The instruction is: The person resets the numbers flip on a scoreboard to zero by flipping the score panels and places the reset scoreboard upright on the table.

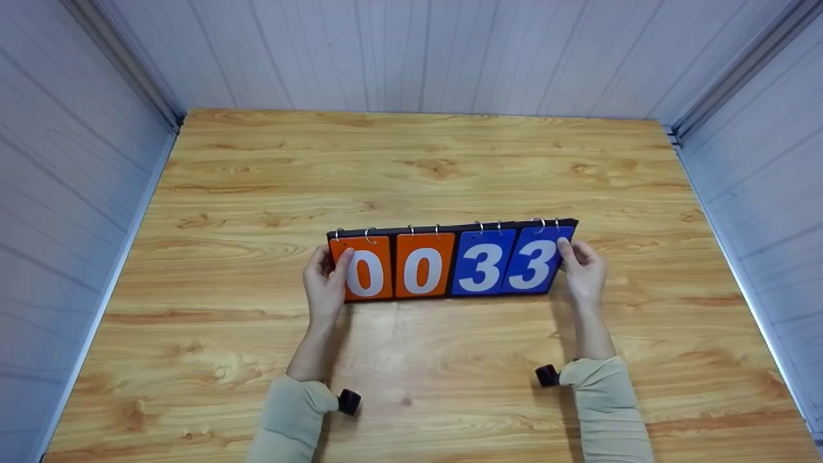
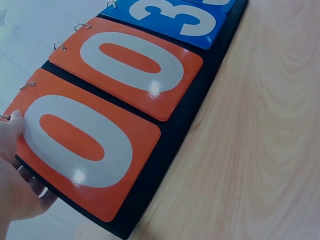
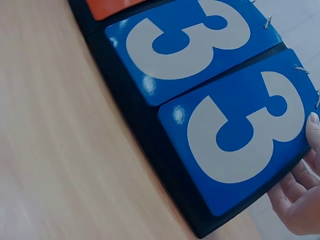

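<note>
Head view first: a flip scoreboard [image 1: 450, 263] sits at the middle of the wooden table [image 1: 411, 167], reading 0, 0 on two orange cards [image 1: 391, 273] and 3, 3 on two blue cards [image 1: 508, 263], all hung on metal rings [image 1: 479, 225] along the top edge. Left hand [image 1: 325, 286] grips the board's left end, thumb laid over the first orange zero, fingers curled behind. Right hand [image 1: 584, 270] pinches the right end, thumb on the outer blue three. Over on the right wrist view, the fingers [image 3: 295, 192] wrap under the black backing, thumb tip on the card's edge. Pale wall panels [image 1: 418, 51] close in the table.
</note>
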